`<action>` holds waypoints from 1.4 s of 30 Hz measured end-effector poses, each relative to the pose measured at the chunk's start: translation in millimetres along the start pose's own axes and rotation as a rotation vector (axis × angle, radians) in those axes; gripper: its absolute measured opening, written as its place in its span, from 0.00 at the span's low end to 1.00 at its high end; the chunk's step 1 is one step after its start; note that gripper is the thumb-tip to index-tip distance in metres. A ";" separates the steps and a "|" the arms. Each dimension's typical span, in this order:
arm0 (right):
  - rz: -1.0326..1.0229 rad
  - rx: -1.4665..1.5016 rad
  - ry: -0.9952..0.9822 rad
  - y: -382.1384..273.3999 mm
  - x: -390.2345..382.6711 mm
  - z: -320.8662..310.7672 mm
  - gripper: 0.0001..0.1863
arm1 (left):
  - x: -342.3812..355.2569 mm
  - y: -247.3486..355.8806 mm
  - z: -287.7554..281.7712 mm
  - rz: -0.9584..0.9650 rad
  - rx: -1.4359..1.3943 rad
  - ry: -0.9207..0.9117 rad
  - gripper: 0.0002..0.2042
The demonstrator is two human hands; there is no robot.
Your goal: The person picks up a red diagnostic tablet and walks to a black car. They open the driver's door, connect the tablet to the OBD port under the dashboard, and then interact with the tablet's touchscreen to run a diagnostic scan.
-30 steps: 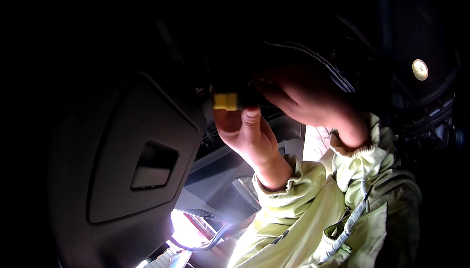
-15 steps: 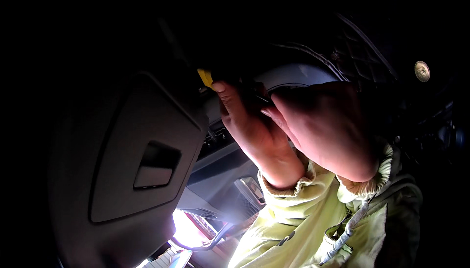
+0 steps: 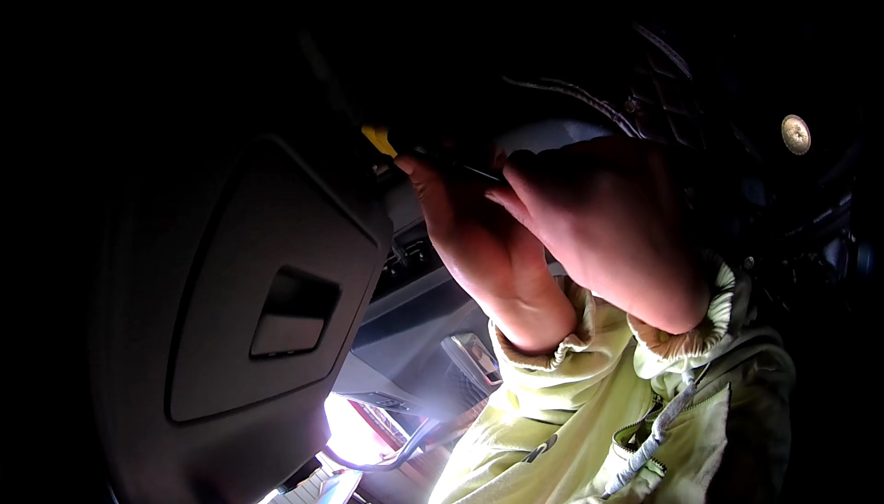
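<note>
In deep shadow under a dark dashboard panel, my left hand [image 3: 483, 251] reaches up with its palm turned toward me. Its thumb presses against the lower end of a small yellow piece [image 3: 378, 139], whose kind I cannot make out; the other fingers are lost in the dark. Beside it, on the right, my right hand [image 3: 608, 219] shows its back, fingers curled. From its pinch a thin metal-shafted tool [image 3: 481, 173] points left toward my left hand. The tool's tip is hidden, and most of its handle too.
A grey panel [image 3: 216, 347] with a recessed pull [image 3: 293, 315] fills the left side. Dark trim with small fittings [image 3: 405, 251] lies behind my left wrist. Bright light enters at the lower left, past a curved dark cable or strap [image 3: 396, 456]. A round metallic disc [image 3: 796, 135] shows at right.
The yellow piece and my left thumb have shifted slightly left. My right hand has moved a little up and left, and more of the thin shaft shows.
</note>
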State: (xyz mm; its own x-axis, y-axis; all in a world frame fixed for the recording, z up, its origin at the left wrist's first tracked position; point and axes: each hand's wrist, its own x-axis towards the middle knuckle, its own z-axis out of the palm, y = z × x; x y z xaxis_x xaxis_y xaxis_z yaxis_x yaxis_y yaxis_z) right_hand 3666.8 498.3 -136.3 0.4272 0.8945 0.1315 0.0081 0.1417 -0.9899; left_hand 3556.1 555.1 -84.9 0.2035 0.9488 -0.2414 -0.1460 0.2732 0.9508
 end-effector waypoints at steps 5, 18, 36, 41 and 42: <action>-0.081 -0.160 0.021 -4.5 -6.4 6.8 0.12 | -7.1 0.4 10.8 0.015 0.075 0.249 0.17; 0.070 -0.001 0.011 -1.1 -12.8 23.8 0.14 | -5.6 5.0 11.6 -0.046 0.056 0.174 0.15; 0.335 0.819 0.323 -43.0 6.6 118.3 0.25 | -14.0 -9.8 -16.5 0.043 0.328 0.130 0.12; 0.264 -0.017 0.252 -35.0 -0.4 107.9 0.34 | -24.6 -31.2 -34.7 0.072 0.574 0.120 0.12; 0.169 -0.126 0.211 -18.9 -3.3 91.8 0.26 | -27.6 -46.7 -37.7 0.058 0.647 0.081 0.12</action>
State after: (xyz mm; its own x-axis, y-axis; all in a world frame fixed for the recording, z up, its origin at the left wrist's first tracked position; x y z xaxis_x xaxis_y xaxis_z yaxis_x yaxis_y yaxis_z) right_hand 3582.3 531.7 -113.2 0.6105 0.7912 -0.0366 0.0272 -0.0671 -0.9974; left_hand 3520.8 522.2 -129.9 0.1354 0.9751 -0.1757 0.4631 0.0945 0.8813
